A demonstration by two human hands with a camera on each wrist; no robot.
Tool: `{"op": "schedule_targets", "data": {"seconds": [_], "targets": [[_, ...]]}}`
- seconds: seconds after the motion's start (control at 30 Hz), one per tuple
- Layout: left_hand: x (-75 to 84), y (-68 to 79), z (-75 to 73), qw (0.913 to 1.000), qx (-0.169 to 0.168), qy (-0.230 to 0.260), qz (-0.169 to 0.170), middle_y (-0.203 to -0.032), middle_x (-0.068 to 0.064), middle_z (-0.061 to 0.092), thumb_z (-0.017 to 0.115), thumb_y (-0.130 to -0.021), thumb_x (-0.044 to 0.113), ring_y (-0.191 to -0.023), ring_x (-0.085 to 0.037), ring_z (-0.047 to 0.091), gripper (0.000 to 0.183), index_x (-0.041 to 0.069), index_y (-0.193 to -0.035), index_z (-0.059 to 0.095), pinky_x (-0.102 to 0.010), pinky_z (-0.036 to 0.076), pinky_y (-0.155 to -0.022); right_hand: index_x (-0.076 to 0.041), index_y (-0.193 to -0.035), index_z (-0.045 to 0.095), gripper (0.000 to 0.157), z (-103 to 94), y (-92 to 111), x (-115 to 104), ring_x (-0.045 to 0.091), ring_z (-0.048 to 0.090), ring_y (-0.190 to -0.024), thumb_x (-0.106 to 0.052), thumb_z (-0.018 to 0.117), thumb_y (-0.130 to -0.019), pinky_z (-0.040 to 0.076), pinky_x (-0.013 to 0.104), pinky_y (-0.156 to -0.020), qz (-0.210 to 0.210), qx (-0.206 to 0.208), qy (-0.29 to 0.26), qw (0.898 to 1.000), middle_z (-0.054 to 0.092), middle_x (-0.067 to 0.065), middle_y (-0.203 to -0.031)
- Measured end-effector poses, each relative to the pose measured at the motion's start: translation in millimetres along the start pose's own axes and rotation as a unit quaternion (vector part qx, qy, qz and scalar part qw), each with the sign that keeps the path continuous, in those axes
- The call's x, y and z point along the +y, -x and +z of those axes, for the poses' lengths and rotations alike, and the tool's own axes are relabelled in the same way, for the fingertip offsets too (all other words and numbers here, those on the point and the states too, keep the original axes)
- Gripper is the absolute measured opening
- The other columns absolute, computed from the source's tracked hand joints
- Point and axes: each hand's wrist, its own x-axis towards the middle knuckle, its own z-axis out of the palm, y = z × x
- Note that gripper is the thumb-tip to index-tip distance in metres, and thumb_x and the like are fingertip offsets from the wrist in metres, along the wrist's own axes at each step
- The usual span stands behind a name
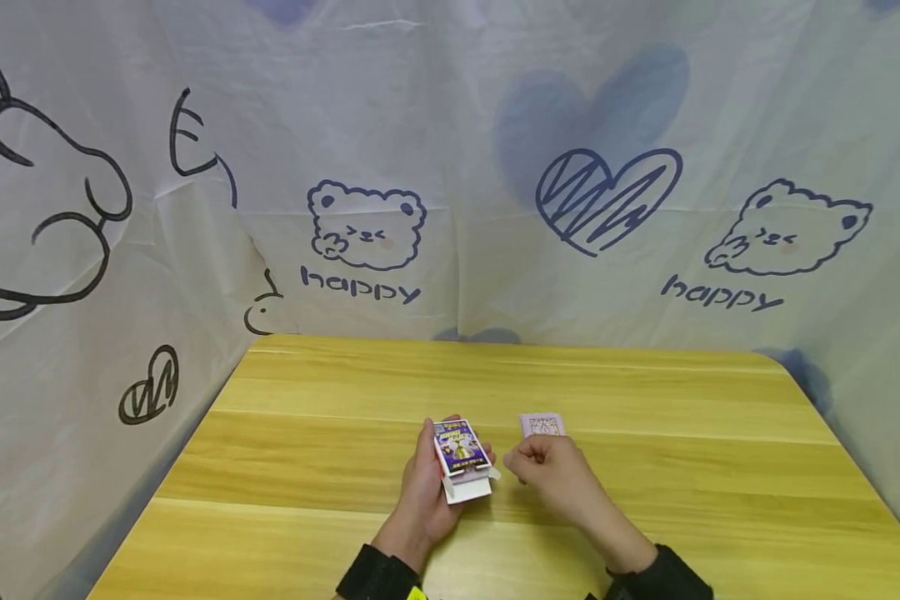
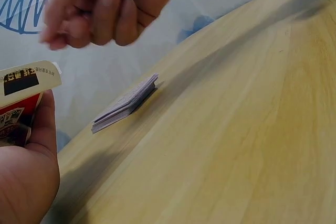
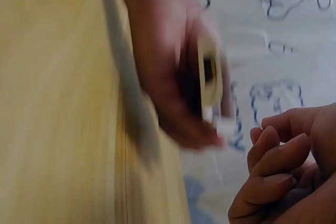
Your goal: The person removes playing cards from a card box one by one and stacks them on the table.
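Note:
My left hand (image 1: 425, 492) holds a card box (image 1: 461, 447) with a purple and yellow printed face, its white end flap hanging open towards me. In the left wrist view the box (image 2: 21, 98) shows a pale flap and a red side. My right hand (image 1: 558, 477) is just right of the box, fingers curled, with nothing visible between them; the right wrist view shows those curled fingers (image 3: 270, 179) close up. Beyond that hand a stack of playing cards (image 1: 542, 423), patterned backs up, lies on the table, partly hidden by it in the head view. The left wrist view shows the stack (image 2: 126, 104) edge-on.
Both hands are over a wood-grain table (image 1: 307, 467). A pale cloth (image 1: 465, 133) with drawn bears and hearts hangs behind the table and along its sides.

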Motion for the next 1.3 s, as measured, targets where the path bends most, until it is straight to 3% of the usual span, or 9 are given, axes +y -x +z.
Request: {"op": "schedule_targets", "data": {"seconds": [0.17,0.3,0.5,0.63,0.83,1.07,1.3], "targets": [[-0.6,-0.3,0.0,0.9999,-0.011,-0.005,0.006,-0.136,-0.024,0.038,0.029,-0.099,0.062,-0.105,-0.03,0.06,0.071,0.013,-0.15,0.02,-0.042,0.053,-0.094,-0.004,-0.081,0.069,0.014,16.7,13.3,-9.6,0.007,0.045,-0.054,-0.015,0.066,-0.089,0.037,0.019,-0.045,-0.024,-0.053,-0.031,0.998,0.059,0.003,-0.065],[-0.1,0.6,1.3,0.9998,-0.016,0.004,0.006,-0.14,-0.025,0.035,0.03,-0.098,0.062,-0.11,-0.031,0.058,0.07,0.015,-0.15,0.02,-0.043,0.052,-0.095,-0.003,-0.083,0.07,0.011,23.8,16.1,-9.5,0.01,0.05,-0.058,-0.011,0.065,-0.088,0.042,0.021,-0.048,-0.021,-0.063,-0.03,0.997,0.06,0.002,-0.066],[3.0,2.1,2.9,0.9989,-0.041,0.024,0.007,-0.145,-0.026,0.029,0.026,-0.102,0.056,-0.121,-0.035,0.052,0.065,0.014,-0.15,0.016,-0.048,0.048,-0.1,-0.002,-0.078,0.069,0.016,22.0,5.8,6.0,0.009,0.043,-0.049,-0.015,0.065,-0.087,0.035,0.019,-0.04,0.002,-0.064,-0.056,0.996,0.058,0.005,-0.063],[4.1,2.4,2.8,0.9969,-0.065,0.042,0.012,-0.148,-0.025,0.024,0.027,-0.103,0.051,-0.125,-0.037,0.048,0.062,0.013,-0.15,0.011,-0.052,0.045,-0.102,0.0,-0.074,0.067,0.02,20.9,3.7,7.0,0.008,0.037,-0.043,-0.017,0.068,-0.086,0.028,0.018,-0.036,0.03,-0.043,-0.079,0.996,0.056,0.006,-0.06],[3.1,2.2,4.2,0.9969,-0.061,0.047,0.014,-0.151,-0.026,0.022,0.031,-0.103,0.047,-0.127,-0.038,0.047,0.059,0.014,-0.149,0.013,-0.053,0.044,-0.103,-0.004,-0.073,0.069,0.021,21.7,2.5,7.2,0.008,0.036,-0.042,-0.021,0.072,-0.084,0.028,0.019,-0.036,0.046,-0.012,-0.078,0.996,0.056,0.006,-0.059],[3.5,2.9,5.7,0.9954,-0.081,0.05,0.015,-0.15,-0.024,0.023,0.028,-0.104,0.039,-0.129,-0.038,0.045,0.054,0.013,-0.148,0.011,-0.053,0.043,-0.105,-0.005,-0.069,0.07,0.02,23.9,1.2,6.2,0.011,0.044,-0.051,-0.02,0.075,-0.081,0.035,0.02,-0.042,0.044,0.038,-0.067,0.996,0.063,0.012,-0.063],[3.8,3.1,6.4,0.995,-0.083,0.054,0.015,-0.15,-0.023,0.022,0.027,-0.105,0.038,-0.129,-0.038,0.044,0.053,0.013,-0.148,0.011,-0.051,0.043,-0.105,0.001,-0.072,0.067,0.013,26.1,0.4,5.7,0.009,0.034,-0.043,-0.008,0.069,-0.081,0.024,0.019,-0.036,0.078,0.042,-0.138,0.986,0.05,0.001,-0.054]]}}
